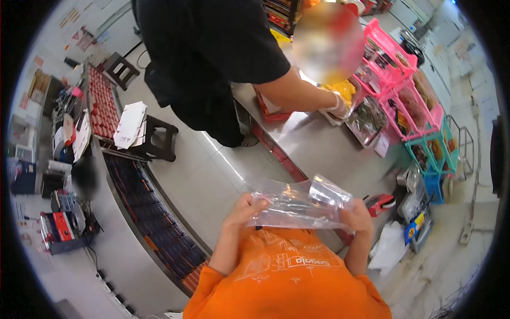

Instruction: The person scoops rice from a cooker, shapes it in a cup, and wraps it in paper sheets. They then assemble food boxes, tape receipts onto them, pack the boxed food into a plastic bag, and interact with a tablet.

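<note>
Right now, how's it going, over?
Left grip and right grip: both on clear plastic bag. Bag spread between them. Co-worker ahead at counter, apart from bag.

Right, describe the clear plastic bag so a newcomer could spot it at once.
Find the orange shirt at bottom centre. Above it, the wearer's bare left hand and bare right hand hold the clear plastic bag. Unlike the crumpled white plastic at its right, it is transparent.

Pale floor tiles point(199, 173), streaked with reflected light, lie between a metal bench point(319, 151) on the right and a long grey bench point(114, 228) on the left. Two dark stools point(166, 130) stand far left, near a white wall point(56, 40) dotted with papers; the pale right wall point(481, 175) carries a socket point(466, 234).
</note>
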`<control>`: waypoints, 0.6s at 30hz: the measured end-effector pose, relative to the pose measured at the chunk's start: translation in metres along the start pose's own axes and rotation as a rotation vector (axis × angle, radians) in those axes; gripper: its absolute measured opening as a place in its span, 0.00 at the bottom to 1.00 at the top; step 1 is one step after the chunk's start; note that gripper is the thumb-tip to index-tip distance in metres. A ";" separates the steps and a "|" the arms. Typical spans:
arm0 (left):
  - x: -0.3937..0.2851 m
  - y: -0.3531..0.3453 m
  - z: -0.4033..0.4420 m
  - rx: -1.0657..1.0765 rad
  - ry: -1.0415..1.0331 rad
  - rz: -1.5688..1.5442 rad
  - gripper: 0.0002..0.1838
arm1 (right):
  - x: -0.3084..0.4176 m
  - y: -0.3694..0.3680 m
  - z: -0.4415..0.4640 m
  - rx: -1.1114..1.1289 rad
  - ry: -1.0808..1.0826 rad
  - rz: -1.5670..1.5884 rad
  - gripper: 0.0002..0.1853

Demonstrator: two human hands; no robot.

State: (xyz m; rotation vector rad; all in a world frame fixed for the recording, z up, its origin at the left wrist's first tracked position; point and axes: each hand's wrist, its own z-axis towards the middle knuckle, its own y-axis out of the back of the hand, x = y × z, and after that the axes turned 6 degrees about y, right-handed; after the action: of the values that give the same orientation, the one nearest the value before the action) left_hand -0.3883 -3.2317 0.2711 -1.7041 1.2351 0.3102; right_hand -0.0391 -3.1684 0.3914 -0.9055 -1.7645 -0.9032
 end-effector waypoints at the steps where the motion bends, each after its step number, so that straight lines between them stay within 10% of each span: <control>1: -0.002 0.004 0.002 -0.008 -0.052 0.096 0.11 | -0.008 0.007 -0.001 -0.062 -0.074 -0.004 0.19; 5: 0.004 0.020 0.009 0.009 -0.100 0.208 0.08 | -0.006 0.002 0.015 -0.328 0.259 -0.406 0.16; 8: -0.037 -0.011 -0.009 0.027 -0.167 0.507 0.09 | -0.011 0.002 0.011 -0.536 -0.099 -0.516 0.15; 11: -0.048 -0.025 -0.004 -0.076 -0.030 0.655 0.08 | -0.015 -0.024 0.014 -0.968 0.293 -0.984 0.15; 18: -0.013 -0.086 0.030 -0.180 -0.185 0.655 0.12 | -0.003 -0.116 0.019 -0.308 0.127 -0.128 0.18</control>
State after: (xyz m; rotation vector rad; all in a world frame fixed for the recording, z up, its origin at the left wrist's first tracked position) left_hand -0.3131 -3.1987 0.3117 -1.3306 1.6337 0.9705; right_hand -0.1467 -3.2060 0.3614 -0.9132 -1.6146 -1.3130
